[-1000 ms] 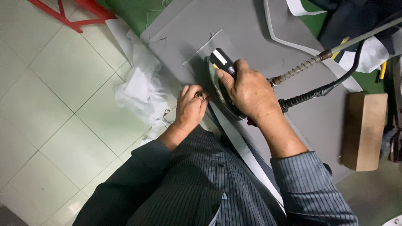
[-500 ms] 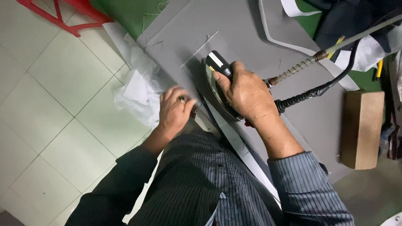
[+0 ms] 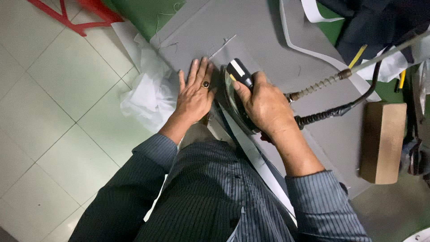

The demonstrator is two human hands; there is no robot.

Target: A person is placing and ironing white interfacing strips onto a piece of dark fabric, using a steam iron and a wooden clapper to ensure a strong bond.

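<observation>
My right hand (image 3: 264, 105) grips the black handle of a steam iron (image 3: 238, 87), which rests flat on grey fabric (image 3: 251, 40) spread over the work surface. A spring-wrapped cord and a black hose (image 3: 331, 110) run from the iron's back toward the right. My left hand (image 3: 195, 92), with a ring on one finger, lies flat and open on the grey fabric just left of the iron, fingers spread. A long white strip (image 3: 264, 168) runs from under the iron toward my body.
Crumpled white cloth (image 3: 148, 92) hangs off the table's left edge over the tiled floor (image 3: 58, 116). A brown wooden block (image 3: 380, 141) lies at the right. Dark garments (image 3: 380, 20) and white strips sit at the far right. A red frame (image 3: 85, 13) stands top left.
My left hand has opened and moved up onto the grey fabric, now pressing flat beside the iron. The iron and my right hand stay in about the same place.
</observation>
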